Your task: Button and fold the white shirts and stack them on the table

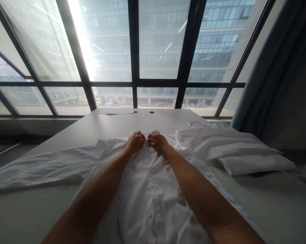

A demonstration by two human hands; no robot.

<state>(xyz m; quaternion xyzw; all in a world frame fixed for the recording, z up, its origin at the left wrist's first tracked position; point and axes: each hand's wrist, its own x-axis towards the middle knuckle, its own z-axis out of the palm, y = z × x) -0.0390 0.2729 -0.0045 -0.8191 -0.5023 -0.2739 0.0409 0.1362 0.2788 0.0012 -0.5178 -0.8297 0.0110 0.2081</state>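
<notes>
A white button-up shirt (pixel 135 189) lies spread on the table, its collar end away from me and its button placket running down the middle. One sleeve stretches out to the left. At the collar, my left hand (pixel 136 141) is closed, pinching the shirt's fabric on the left side of the front opening. Just beside it, my right hand (pixel 157 141) pinches the right side of the opening with bent fingers. The fingertips of both hands nearly meet. Whether a button is between them is too small to tell.
A folded pile of white cloth (pixel 244 149) lies on the right, overlapping the shirt's right side. The white table (pixel 112 123) reaches toward large windows, with a flat white sheet (pixel 112 111) at its far edge. A dark blue curtain (pixel 260 81) hangs at the right.
</notes>
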